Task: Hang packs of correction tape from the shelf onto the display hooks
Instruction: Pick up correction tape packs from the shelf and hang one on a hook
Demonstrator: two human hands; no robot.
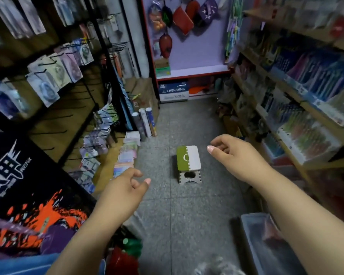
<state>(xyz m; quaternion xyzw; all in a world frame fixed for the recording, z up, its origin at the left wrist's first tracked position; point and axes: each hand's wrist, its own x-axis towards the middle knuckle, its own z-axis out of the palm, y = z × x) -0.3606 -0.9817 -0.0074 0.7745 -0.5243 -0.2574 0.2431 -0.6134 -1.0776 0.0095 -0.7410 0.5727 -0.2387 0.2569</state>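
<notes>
Both my hands reach out over the aisle floor and hold nothing. My left hand (125, 187) hovers with fingers loosely curled, just right of a row of pastel packs (126, 155) lying on the low shelf at the left. My right hand (232, 153) hangs in mid-air with relaxed, bent fingers near the right-hand shelving. Packs of correction tape (48, 90) hang on black display hooks (54, 132) on the left rack; several lower hooks are bare. The image is blurred, so pack details are unclear.
A small green-and-white folding stool (189, 163) stands on the grey floor between my hands. Paper rolls (145, 122) lean at the left rack's base. A clear plastic bin (266, 245) sits at bottom right. Pen shelves (306, 100) line the right side.
</notes>
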